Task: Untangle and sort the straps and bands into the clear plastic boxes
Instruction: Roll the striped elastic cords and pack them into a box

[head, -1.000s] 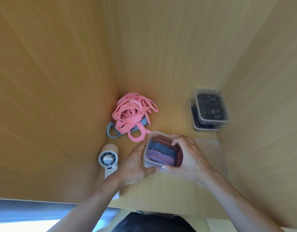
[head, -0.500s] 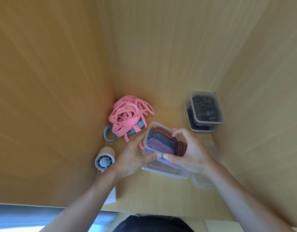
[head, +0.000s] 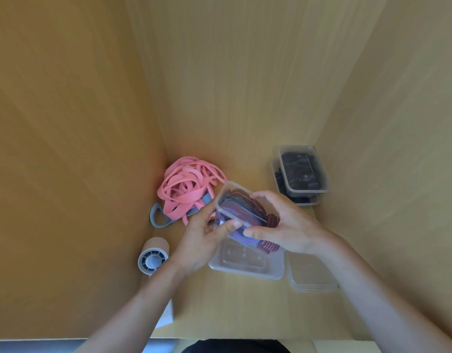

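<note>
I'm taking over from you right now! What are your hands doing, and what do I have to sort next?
Hands: left hand and right hand both grip the filled box of red and blue straps, held tilted above an empty clear box.
Nearby: lids lie to the right of the empty box. Two stacked boxes of black straps sit at the back right.
Done: red-blue and black straps are boxed.
Left: the pink bands and the grey strap under them lie tangled at the back left, unsorted.
</note>
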`<state>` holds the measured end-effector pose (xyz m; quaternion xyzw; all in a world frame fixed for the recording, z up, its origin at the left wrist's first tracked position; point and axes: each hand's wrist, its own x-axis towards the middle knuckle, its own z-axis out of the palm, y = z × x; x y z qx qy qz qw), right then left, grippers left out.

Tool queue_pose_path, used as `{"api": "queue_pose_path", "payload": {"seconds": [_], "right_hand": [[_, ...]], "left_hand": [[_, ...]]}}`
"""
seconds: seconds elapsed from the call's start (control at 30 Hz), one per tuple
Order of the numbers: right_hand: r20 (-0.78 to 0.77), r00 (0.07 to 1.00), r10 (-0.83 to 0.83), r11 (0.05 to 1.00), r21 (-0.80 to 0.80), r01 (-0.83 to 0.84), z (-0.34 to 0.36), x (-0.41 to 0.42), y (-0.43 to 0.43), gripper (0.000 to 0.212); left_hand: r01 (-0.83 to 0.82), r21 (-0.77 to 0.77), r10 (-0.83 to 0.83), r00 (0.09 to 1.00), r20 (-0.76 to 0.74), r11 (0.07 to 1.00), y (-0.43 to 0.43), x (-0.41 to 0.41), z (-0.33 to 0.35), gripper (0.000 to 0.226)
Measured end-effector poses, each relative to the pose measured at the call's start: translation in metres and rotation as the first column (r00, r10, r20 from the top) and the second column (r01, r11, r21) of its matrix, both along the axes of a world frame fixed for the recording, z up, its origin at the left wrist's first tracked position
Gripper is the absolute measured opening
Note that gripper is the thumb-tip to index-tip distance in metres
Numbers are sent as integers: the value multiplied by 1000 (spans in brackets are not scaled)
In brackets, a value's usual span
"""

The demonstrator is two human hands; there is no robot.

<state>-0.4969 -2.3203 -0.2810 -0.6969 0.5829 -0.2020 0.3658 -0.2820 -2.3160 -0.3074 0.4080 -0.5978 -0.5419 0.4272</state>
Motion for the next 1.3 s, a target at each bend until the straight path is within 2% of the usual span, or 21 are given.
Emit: {"api": "queue_pose_path", "payload": {"seconds": [0.1, 0.23, 0.3, 0.37, 0.43, 0.5, 0.57, 0.73, 0.77, 0.83, 0.87, 0.97, 1.07, 1.13, 1.23, 1.3], "right_hand": [[48, 999, -18, 999, 39, 16, 2, 0, -3, 78], [68, 997, -23, 999, 29, 21, 8, -2, -2, 80], [28, 999, -35, 999, -10, 35, 9, -2, 0, 86], [-35, 998, -60, 995, -78, 57, 7, 1, 1, 97], [-47, 996, -82, 989, -128, 75, 8, 5, 2, 103], [-44, 994, -105, 984, -152, 97, 12, 9, 2, 105], [-61, 992, -110, 977, -190, 96, 14, 11, 1, 98], [-181, 982, -56, 987, -155, 28, 18, 14, -6, 90], [-151, 988, -40, 993, -120, 22, 18, 12, -6, 79], [51, 997, -54, 998, -39, 56, 16, 6, -5, 45], [141, 985, -95, 995, -20, 99, 12, 2, -4, 38], [265, 924, -275, 961, 50, 272, -6, -9, -3, 62], [476, 782, -403, 915, 234, 330, -13, -13, 2, 35], [595, 649, -474, 879, 362, 310, -15, -9, 7, 31], [692, 513, -508, 861, 412, 297, -21, -3, 14, 30], [719, 466, -516, 856, 411, 314, -23, -1, 18, 28]], "left_hand": [[21, 19, -20, 999, -32, 1000, -1, -3, 4, 51], [113, 66, -112, 994, -14, 991, -8, 2, 9, 73], [208, 81, -207, 978, -29, 975, -15, 7, 14, 76], [278, 165, -258, 957, -134, 946, -18, 8, 20, 76], [252, 221, -215, 960, -181, 942, -19, 4, 23, 74], [158, 203, -124, 977, -172, 966, -21, -2, 22, 71], [134, 186, -92, 972, -218, 973, -21, -4, 22, 63], [146, 197, -90, 960, -266, 970, -23, -2, 22, 59], [152, 203, -92, 957, -275, 967, -24, 0, 21, 58], [162, 226, -90, 950, -298, 961, -26, 4, 16, 57], [155, 243, -72, 945, -318, 958, -28, 6, 14, 58], [131, 315, 3, 920, -393, 940, -32, 12, 7, 65], [147, 327, 4, 908, -419, 933, -33, 13, 7, 66], [142, 310, 0, 909, -417, 940, -32, 11, 8, 63], [141, 297, -11, 916, -402, 944, -32, 8, 8, 61], [154, 296, -29, 922, -386, 943, -33, 6, 8, 60]]}}
